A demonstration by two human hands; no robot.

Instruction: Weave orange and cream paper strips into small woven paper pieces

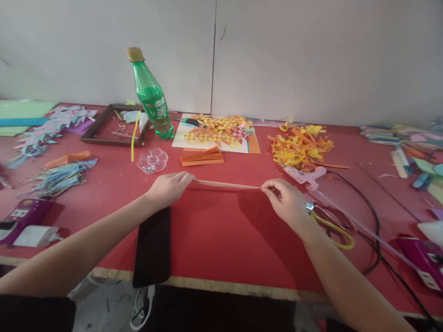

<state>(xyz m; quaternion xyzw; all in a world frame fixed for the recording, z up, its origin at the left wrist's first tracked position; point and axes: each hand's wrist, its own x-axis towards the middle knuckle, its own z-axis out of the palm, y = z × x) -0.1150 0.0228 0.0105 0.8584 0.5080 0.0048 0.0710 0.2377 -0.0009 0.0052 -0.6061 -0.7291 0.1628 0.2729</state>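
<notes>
Strip point(226, 185) stretched out between our two hands, pale orange, just above the middle of the red desk point(221, 240). Our left hand point(171, 186) has its fingers closed on one end, and our right hand point(285, 200) pinches the other end between thumb and fingers, so both are gripping the same thing.

As for containers, we've got a green bottle point(154, 106) with a gold cap point(135, 54) standing toward the back, liquid up to a bit below its neck. In front of it sits a clear flower-shaped dish point(142, 161) with some tiny bits in it, too small for us to make out. Left of the bottle, a dark frame point(110, 141) lies flat with whitish scraps point(132, 116) and a few thin pieces inside, and a yellow strip point(134, 145) crosses its near side.

Farther back from our hands, a white sheet point(177, 139) carries a yellow-and-orange woven piece point(218, 130), with a bundle of orange strips point(202, 158) just in front. Over to the right there's a loose pile of yellow and orange strips point(300, 145), pink glue gun point(306, 176) right beside it. Scissors point(341, 237) lie by our right wrist, partly hidden, and a black phone point(152, 251) lies below our left hand at the desk's edge.
</notes>
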